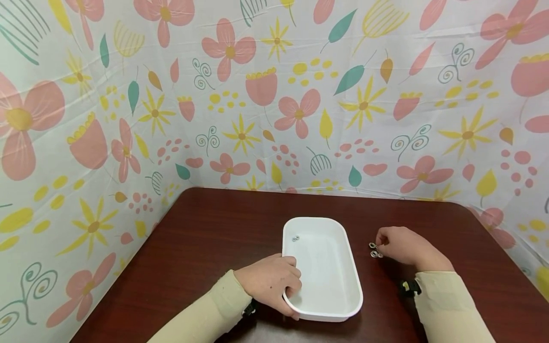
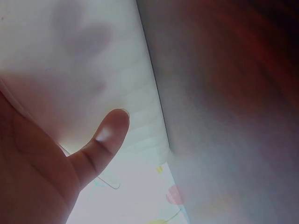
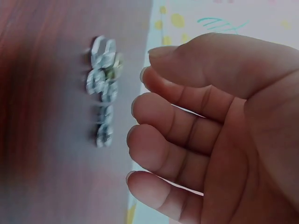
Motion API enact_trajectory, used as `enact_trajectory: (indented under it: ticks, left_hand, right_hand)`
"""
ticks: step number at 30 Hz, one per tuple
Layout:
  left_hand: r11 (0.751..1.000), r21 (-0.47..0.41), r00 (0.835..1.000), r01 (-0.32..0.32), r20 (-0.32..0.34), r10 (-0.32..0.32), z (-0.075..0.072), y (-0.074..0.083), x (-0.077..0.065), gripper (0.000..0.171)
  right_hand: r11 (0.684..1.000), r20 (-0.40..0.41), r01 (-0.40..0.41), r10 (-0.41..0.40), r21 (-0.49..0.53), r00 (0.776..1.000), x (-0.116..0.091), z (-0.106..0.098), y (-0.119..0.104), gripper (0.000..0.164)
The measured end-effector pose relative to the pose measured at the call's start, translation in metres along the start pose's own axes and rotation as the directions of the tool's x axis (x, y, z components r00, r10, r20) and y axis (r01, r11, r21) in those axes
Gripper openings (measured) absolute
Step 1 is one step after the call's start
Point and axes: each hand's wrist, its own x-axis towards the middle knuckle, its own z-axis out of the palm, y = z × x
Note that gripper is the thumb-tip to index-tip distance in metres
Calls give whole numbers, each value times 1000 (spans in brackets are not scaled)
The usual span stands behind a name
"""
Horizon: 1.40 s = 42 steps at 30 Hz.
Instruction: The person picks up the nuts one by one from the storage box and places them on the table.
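A white plastic tray (image 1: 326, 267) stands on the table, and my left hand (image 1: 272, 281) grips its near left corner. The left fingers curl over the rim to the inside, while the thumb (image 2: 110, 130) presses the outer wall in the left wrist view. Two small metal nuts (image 1: 295, 238) lie in the tray's far left part. Right of the tray, several more metal nuts (image 1: 374, 254) are grouped on the table. Just beside and above them hovers my right hand (image 1: 401, 245), its fingers (image 3: 154, 151) loosely bent with nothing between thumb and fingertips.
The dark red-brown wooden table (image 1: 206, 224) has rounded far corners. A white cloth (image 1: 300, 95) printed with flowers and leaves hangs behind it and along the left side. Both wrists carry black straps (image 1: 410, 287) over light sleeves.
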Motion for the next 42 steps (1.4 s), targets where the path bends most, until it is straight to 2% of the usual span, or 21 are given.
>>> enact_trajectory:
  ticks: [11,18,25,32,42]
  left_hand:
    - [1000,-15,1000,1,-6,-1,-1,0,-4,49]
    - [1000,-5,1000,7,2,-7,-2,0,-5,48]
    - [1000,6,1000,-3,5,3,-2,0,-2,48]
    - [1000,-7,1000,-2,2,2,0,-1,1,47]
    - [1000,-1,1000,1,-6,-1,-1,1,1,41]
  right_hand:
    - [998,-11,59,-59,9,998,-3,-17,-43,6]
    - [993,-20,105,-104,46,994,-1,-18,-65,6]
    - [989,-31,147,-147,14,989,4,-19,-86,9]
    - [984,-3,175,-176,-28,984,17,-18,-114,7]
    - [965,21,254,-254,-66,967,42,-6,-143,5]
